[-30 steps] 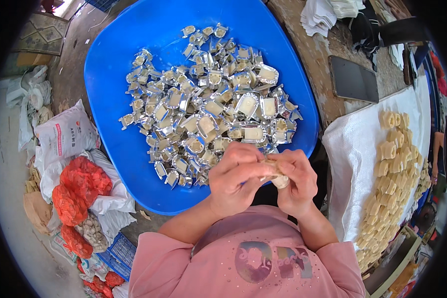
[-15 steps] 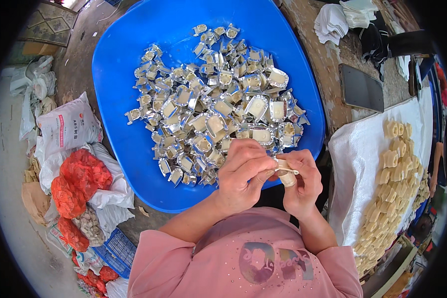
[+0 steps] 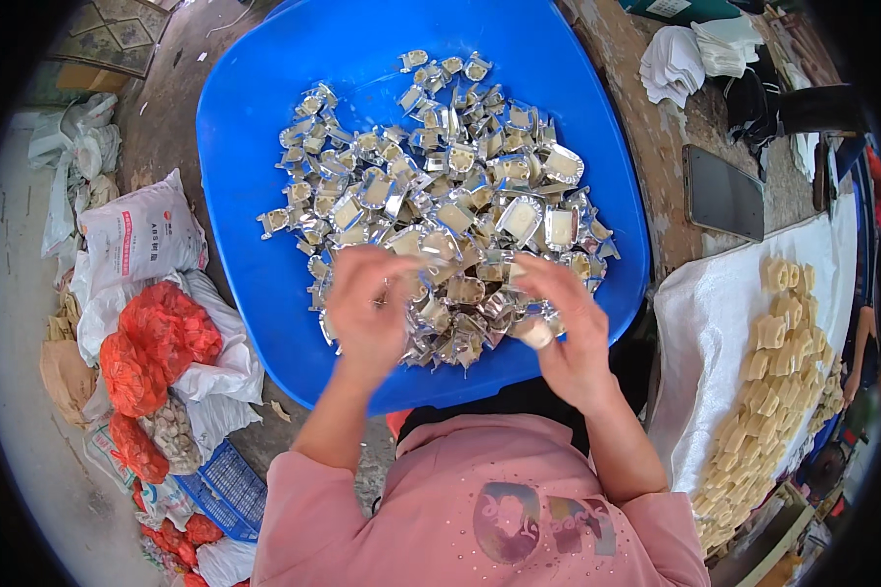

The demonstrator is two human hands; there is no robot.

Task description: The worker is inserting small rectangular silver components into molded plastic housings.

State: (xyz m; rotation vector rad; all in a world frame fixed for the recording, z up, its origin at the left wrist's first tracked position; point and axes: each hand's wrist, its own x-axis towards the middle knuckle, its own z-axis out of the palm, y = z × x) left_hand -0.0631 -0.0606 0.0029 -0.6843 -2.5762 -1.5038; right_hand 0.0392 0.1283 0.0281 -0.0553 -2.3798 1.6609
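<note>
Over the near part of a blue tub [image 3: 255, 186], both my hands are apart above a heap of small silvery pieces with cream-coloured inner faces [image 3: 450, 215]. My left hand [image 3: 367, 303] is smeared by motion; its fingers point toward the heap, and I cannot tell whether it holds anything. My right hand [image 3: 576, 333] has thumb and fingers spread wide, low over the heap's near right side. Something cream and rounded [image 3: 533, 331] shows at its thumb; whether it is a thumb covering or a loose piece is unclear.
To the right, a white cloth [image 3: 700, 323] bears many cream pieces [image 3: 768, 391]. A dark phone [image 3: 722, 193] and white gloves [image 3: 671, 64] lie on the worn tabletop beyond. At left stand a white sack [image 3: 142, 235], red mesh bags [image 3: 157, 338] and a blue crate [image 3: 227, 489].
My hands were together around a small cream piece with a thin rim. They have separated, the left moving left and the right opening its fingers. The whole view has shifted slightly.
</note>
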